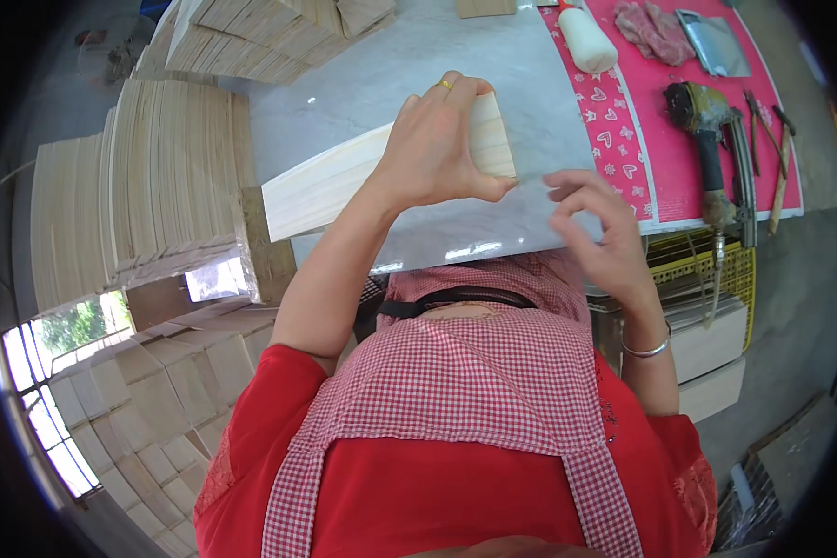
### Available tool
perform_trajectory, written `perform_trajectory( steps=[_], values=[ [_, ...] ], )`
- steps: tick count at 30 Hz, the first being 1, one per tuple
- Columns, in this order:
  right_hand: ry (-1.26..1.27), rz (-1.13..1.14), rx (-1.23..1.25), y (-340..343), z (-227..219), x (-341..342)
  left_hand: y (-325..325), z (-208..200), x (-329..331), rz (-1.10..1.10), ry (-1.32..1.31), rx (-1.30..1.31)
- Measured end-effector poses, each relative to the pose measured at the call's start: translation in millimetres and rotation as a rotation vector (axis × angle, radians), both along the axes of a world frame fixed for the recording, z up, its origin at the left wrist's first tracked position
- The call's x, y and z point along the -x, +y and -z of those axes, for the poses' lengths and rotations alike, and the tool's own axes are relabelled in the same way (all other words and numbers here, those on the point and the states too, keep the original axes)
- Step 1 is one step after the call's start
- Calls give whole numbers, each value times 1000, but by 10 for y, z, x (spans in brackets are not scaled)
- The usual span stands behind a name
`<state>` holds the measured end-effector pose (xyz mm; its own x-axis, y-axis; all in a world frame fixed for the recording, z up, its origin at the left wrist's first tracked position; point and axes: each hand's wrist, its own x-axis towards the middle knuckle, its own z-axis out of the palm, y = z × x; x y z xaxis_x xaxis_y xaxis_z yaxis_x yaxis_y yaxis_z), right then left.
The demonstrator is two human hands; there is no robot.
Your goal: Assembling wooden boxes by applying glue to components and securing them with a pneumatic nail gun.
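My left hand (440, 149) grips a long pale wooden board (335, 177) near its right end, fingers over the far edge and thumb at the near corner. The board lies slantwise above the grey marbled tabletop (344, 93), its other end reaching toward the left table edge. Just right of the board's end is my right hand (604, 228), slightly blurred. Its fingers are curved and apart from the thumb, with nothing visible between them. It does not touch the board.
Stacks of thin wooden boards (158, 177) stand at the left, with another pile (260, 37) behind. On the pink cloth (656, 139) at right lie a nail gun (711, 139), a hammer (781, 172) and a crumpled rag (654, 31). A white glue bottle (586, 42) lies beside them.
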<state>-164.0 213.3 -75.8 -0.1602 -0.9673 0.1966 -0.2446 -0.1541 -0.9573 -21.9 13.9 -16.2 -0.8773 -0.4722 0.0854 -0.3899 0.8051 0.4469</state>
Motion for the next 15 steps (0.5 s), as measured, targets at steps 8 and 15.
perform_trajectory(
  steps=[8, 15],
  values=[
    [289, 401, 142, -447, 15, -445, -19, 82, -34, 20, 36, 26],
    [486, 635, 318, -738, 309, -550, -3, 72, -34, 33, 50, 30]
  ],
)
